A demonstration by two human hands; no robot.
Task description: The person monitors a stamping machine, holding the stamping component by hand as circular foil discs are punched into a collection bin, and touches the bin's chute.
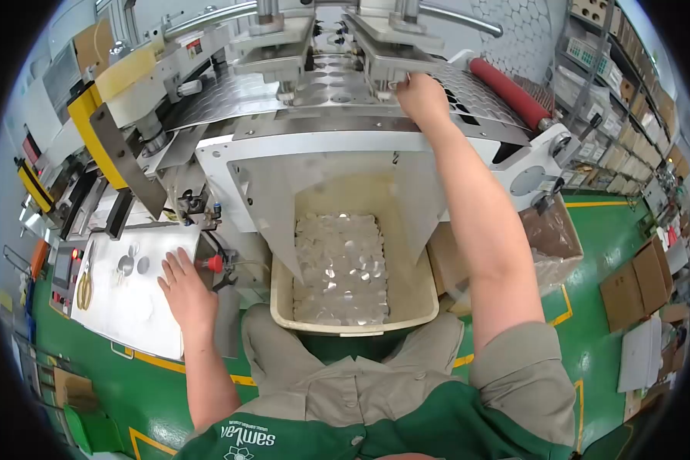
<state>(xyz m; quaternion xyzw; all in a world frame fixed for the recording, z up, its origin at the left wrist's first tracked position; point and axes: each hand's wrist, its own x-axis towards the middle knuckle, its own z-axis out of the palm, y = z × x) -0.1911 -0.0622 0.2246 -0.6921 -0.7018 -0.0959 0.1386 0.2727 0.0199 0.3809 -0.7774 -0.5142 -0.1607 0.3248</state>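
Observation:
My left hand (188, 295) lies flat on a white sheet (142, 307) on the side table, fingers stretched and apart. Beside its fingertips are several small round discs (134, 263), and gold-handled scissors (85, 285) lie farther left. My right hand (424, 100) reaches to the machine's right press head (383, 57), its fingers curled closed at the lower edge; what they hold, if anything, is hidden. Under the press runs a perforated strip (322, 93) with round cut-outs. Below, a cream bin (280, 295) holds a pile of shiny clear round pieces (341, 268).
A red roller (510, 93) is at the machine's right end. A yellow-and-black guard bar (97, 136) rises at the left, with a red knob (215, 264) near my left hand. Cardboard boxes (638, 285) and loaded shelves (621, 100) are on the right.

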